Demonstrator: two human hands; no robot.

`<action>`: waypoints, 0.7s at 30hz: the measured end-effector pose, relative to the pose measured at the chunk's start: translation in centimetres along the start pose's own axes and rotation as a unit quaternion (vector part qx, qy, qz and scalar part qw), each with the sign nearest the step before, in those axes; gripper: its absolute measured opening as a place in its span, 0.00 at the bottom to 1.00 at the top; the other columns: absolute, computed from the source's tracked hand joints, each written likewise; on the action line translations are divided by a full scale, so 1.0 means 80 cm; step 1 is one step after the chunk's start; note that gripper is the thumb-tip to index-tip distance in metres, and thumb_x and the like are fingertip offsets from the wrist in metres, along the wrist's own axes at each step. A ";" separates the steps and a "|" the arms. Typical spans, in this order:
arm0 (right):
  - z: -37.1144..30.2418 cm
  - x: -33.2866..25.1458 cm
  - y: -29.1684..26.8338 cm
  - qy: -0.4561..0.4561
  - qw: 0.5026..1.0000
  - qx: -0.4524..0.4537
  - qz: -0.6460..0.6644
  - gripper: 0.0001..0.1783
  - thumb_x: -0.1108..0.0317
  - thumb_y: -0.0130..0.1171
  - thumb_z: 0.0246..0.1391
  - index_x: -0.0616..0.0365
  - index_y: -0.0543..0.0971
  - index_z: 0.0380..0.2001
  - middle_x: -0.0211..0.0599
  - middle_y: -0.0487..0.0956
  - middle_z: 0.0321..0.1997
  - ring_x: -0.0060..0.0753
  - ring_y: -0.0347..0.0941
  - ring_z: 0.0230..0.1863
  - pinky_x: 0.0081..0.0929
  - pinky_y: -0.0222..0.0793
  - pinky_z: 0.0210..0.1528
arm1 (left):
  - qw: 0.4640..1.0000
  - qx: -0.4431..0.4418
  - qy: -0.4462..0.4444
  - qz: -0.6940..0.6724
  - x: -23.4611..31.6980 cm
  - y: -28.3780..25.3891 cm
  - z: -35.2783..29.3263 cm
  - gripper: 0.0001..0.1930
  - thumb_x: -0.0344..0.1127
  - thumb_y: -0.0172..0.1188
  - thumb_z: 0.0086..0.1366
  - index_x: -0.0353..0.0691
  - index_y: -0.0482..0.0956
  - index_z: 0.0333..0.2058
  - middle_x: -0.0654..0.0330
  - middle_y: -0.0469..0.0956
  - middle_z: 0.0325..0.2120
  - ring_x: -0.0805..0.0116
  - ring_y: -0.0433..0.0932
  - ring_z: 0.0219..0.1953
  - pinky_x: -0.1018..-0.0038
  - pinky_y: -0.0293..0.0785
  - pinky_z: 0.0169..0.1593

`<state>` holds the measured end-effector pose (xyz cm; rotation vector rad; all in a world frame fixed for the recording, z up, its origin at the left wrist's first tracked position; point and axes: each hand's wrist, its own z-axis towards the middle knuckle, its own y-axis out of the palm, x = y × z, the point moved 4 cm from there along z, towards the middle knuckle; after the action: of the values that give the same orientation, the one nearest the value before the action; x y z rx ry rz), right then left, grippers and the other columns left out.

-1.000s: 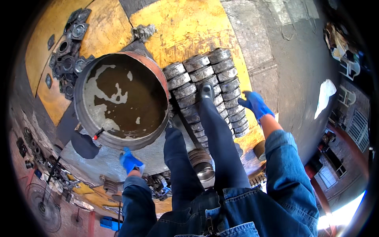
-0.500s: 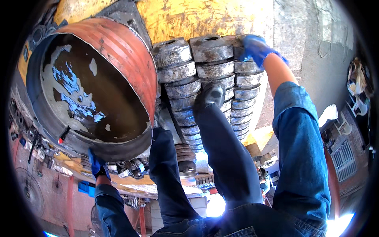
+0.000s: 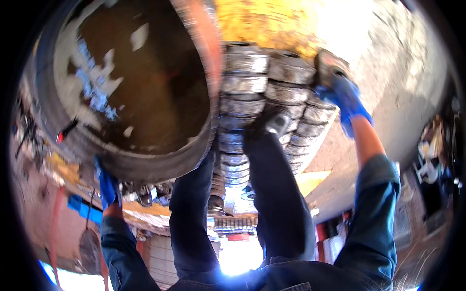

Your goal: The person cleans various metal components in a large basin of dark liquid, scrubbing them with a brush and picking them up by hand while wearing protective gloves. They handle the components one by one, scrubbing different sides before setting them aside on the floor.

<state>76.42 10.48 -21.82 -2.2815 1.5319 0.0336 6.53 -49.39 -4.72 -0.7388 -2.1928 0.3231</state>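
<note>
My right hand (image 3: 347, 102), in a blue glove, grips a thick greasy metal ring (image 3: 329, 65) at the far end of the right-hand row of rings. That ring is tilted, its dark hole turned toward the hand. My left hand (image 3: 108, 186), also gloved in blue, is at the near left outside of a large cut-off drum (image 3: 160, 167). Its fingers are stretched out by the drum wall; whether they touch it I cannot tell. Murky brown liquid (image 3: 165, 97) with pale and bluish scum fills the drum. Beside it lie rows of similar metal rings (image 3: 242, 82).
A black shoe (image 3: 277, 122) rests on or just above the middle row. Yellow worn sheet (image 3: 267, 24) lies beyond the rings, and grey floor (image 3: 388, 63) spreads to the right. A red-and-black handle (image 3: 67, 130) sits at the drum's left rim. Metal parts (image 3: 145, 191) crowd behind my left hand.
The view has shifted, and the drum looks larger. My right hand has drawn back from over the right row's end ring, which is now tilted in its grip. My left hand stays beside the drum.
</note>
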 end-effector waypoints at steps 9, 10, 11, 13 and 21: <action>-0.293 -0.015 -0.050 -0.040 0.949 -0.069 -0.306 0.29 0.77 0.69 0.57 0.69 0.75 0.61 0.46 0.86 0.37 0.27 0.85 0.32 0.22 0.82 0.30 | 0.982 0.190 -0.003 0.017 0.003 0.144 -0.060 0.32 0.61 0.64 0.71 0.33 0.81 0.52 0.57 0.83 0.39 0.65 0.80 0.36 0.63 0.78 0.40; -0.341 -0.016 -0.043 -0.058 0.930 -0.082 -0.354 0.31 0.72 0.72 0.53 0.68 0.75 0.59 0.47 0.86 0.37 0.31 0.85 0.33 0.25 0.83 0.31 | 0.979 0.201 -0.015 0.029 -0.004 0.141 -0.054 0.31 0.61 0.65 0.70 0.34 0.80 0.53 0.57 0.83 0.40 0.63 0.80 0.36 0.61 0.78 0.41; -0.389 -0.023 -0.032 -0.081 0.899 -0.092 -0.420 0.33 0.66 0.74 0.50 0.67 0.76 0.58 0.48 0.85 0.38 0.34 0.85 0.34 0.29 0.83 0.32 | 0.973 0.222 -0.034 0.046 -0.009 0.141 -0.052 0.31 0.63 0.65 0.70 0.35 0.81 0.50 0.57 0.83 0.38 0.63 0.79 0.34 0.61 0.77 0.40; -0.480 -0.041 -0.002 -0.143 0.814 -0.098 -0.554 0.39 0.56 0.80 0.43 0.65 0.76 0.54 0.50 0.84 0.39 0.41 0.85 0.36 0.37 0.83 0.35 | 0.968 0.241 -0.033 0.060 -0.016 0.149 -0.048 0.31 0.65 0.64 0.69 0.36 0.81 0.44 0.58 0.81 0.30 0.64 0.75 0.30 0.62 0.75 0.37; -0.638 -0.063 0.237 -0.372 0.553 -0.145 -0.731 0.49 0.37 0.81 0.37 0.61 0.76 0.54 0.52 0.82 0.42 0.56 0.82 0.42 0.47 0.81 0.45 | 0.984 0.155 0.091 -0.006 -0.013 0.174 -0.054 0.27 0.58 0.58 0.75 0.34 0.83 0.44 0.52 0.85 0.32 0.58 0.83 0.33 0.62 0.78 0.41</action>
<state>47.54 -8.16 20.73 -2.4398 -1.0262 0.6867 15.93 -38.96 -8.70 -0.5589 -1.9174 0.5538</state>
